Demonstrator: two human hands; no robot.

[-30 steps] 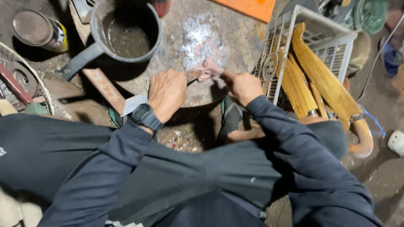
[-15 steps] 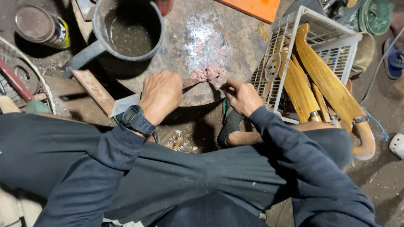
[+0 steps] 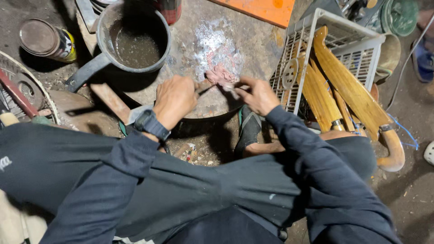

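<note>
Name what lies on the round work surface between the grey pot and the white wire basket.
In the head view, a whitish powdery patch and a pinkish lump lie between the grey pot and white wire basket.

Pink putty lump (image 3: 220,73) on round slab (image 3: 253,40)

Round labelled tin can (image 3: 44,39) lies upper left.

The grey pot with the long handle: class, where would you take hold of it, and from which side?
Probably by the long handle of the grey pot, coming from the lower left. The handle sticks out that way, free of the work slab, while the bowl holds murky liquid, so keep it level.
</note>
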